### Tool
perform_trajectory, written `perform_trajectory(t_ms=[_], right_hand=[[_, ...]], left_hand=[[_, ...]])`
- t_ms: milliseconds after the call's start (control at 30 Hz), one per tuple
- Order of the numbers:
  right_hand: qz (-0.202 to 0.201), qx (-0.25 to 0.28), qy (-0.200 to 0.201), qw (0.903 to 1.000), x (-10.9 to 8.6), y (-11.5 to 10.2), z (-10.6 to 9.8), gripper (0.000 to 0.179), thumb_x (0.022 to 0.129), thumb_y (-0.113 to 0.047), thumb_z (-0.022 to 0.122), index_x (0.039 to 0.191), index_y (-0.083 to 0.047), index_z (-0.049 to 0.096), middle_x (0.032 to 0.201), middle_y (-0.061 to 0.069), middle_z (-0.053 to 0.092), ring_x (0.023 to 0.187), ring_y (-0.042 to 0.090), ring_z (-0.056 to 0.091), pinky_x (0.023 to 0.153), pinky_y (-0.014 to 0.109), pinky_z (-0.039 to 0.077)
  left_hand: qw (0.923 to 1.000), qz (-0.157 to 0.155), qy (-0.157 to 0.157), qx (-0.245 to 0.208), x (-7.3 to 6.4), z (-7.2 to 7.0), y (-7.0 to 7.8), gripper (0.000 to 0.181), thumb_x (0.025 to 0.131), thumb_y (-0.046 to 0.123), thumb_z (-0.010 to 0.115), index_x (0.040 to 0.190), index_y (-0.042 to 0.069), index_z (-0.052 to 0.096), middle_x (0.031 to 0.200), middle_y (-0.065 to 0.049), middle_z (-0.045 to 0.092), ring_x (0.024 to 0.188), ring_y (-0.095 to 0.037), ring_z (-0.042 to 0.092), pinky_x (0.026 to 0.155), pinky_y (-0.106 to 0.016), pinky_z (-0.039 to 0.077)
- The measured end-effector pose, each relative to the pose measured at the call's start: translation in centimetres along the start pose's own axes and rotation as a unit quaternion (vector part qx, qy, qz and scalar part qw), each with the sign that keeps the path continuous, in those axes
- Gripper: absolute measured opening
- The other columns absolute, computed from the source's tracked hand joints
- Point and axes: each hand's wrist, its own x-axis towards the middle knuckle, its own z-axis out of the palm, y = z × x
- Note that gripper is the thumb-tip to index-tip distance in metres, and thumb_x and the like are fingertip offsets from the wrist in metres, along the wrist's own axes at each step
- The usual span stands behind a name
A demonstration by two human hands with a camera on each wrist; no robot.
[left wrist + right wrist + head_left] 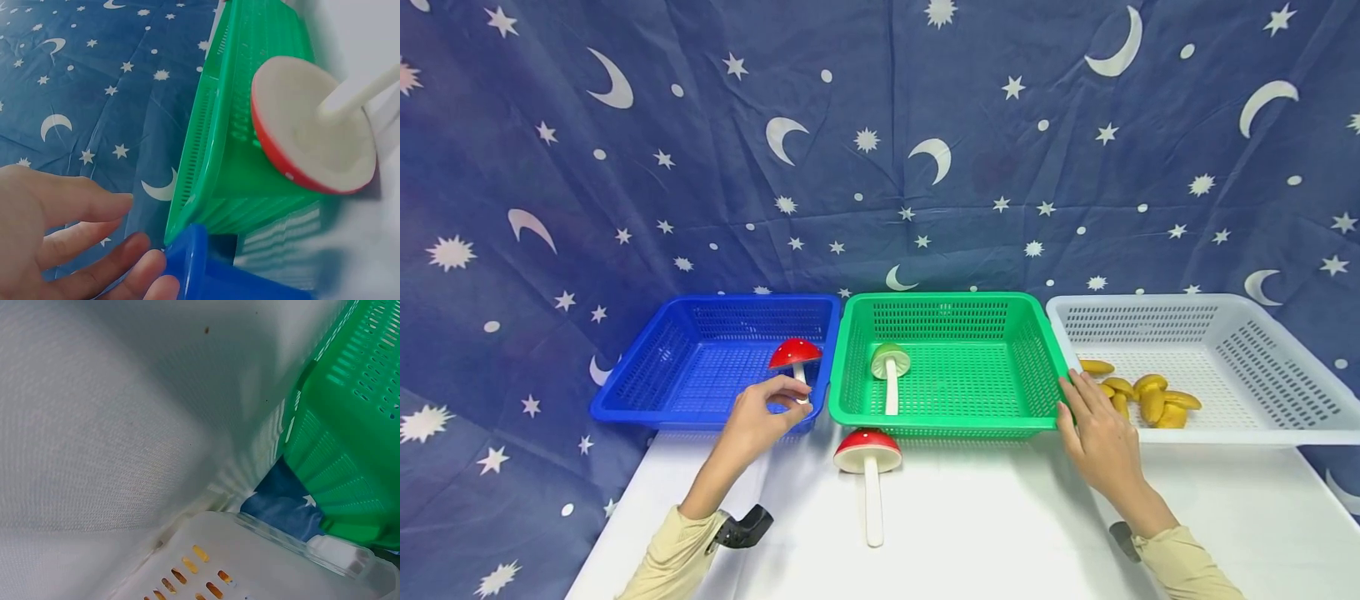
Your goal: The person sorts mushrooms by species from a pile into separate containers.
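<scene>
My left hand [769, 414] is over the front right corner of the blue basket [625, 412], thumb and forefinger curved with a gap between them. Just beyond the fingertips, a red-capped toy mushroom [795, 353] is in that basket; the hand overlaps its white stem. In the left wrist view the fingers [94, 203] are spread and no mushroom shows between them. My right hand [1101, 437] rests its extended fingers on the green basket [940, 422] at the front right corner. A green-capped mushroom [891, 364] lies inside the green basket.
Another red-capped mushroom [868, 454] lies on the white table [970, 525], its cap against the green basket's front. The white basket [1232, 436] at right holds several yellow-brown mushrooms [1152, 400]. A blue starry cloth [880, 108] hangs behind the baskets.
</scene>
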Motion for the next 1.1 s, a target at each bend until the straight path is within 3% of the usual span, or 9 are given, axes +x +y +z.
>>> perform_trajectory(t_ms=[267,500,967,1100], right_hand=[[-0.001,0.002,-0.001,1.0,0.0,-0.1,0.1,0.04,0.092,-0.018,0.05,0.124,0.005,0.059,0.13,0.023,0.054,0.121,0.041,0.049,0.056,0.048,0.052],[-0.001,-0.003,0.001,1.0,0.0,-0.1,0.0,0.04,0.092,-0.018,0.049,0.124,0.005,0.059,0.13,0.022,0.055,0.121,0.04,0.049,0.047,0.043,0.05],[0.002,-0.002,-0.002,1.0,0.0,-0.1,0.1,0.04,0.093,-0.019,0.049,0.124,0.005,0.058,0.13,0.022,0.054,0.122,0.04,0.049,0.056,0.048,0.052],[0.001,-0.004,0.001,1.0,0.0,-0.1,0.0,0.04,0.093,-0.019,0.048,0.124,0.005,0.059,0.13,0.022,0.055,0.121,0.04,0.049,0.05,0.045,0.051]], left_hand=[[0.9998,-0.009,-0.002,-0.019,-1.5,0.8,0.2,0.019,0.079,0.009,0.075,0.097,0.01,0.07,0.085,0.002,0.069,0.081,-0.015,0.064,0.071,-0.033,0.046],[0.9992,-0.006,-0.003,-0.04,-2.4,1.7,0.1,0.019,0.078,0.007,0.076,0.095,0.014,0.07,0.086,0.003,0.069,0.078,-0.012,0.063,0.074,-0.034,0.046],[0.994,-0.02,-0.017,-0.106,-4.2,4.3,-0.5,0.016,0.076,-0.004,0.071,0.089,0.006,0.069,0.077,-0.002,0.065,0.072,-0.015,0.062,0.055,-0.026,0.05],[0.9907,-0.033,-0.033,-0.128,-4.9,5.1,-0.8,0.018,0.076,-0.006,0.068,0.092,0.002,0.068,0.078,-0.004,0.065,0.071,-0.016,0.062,0.052,-0.028,0.052]])
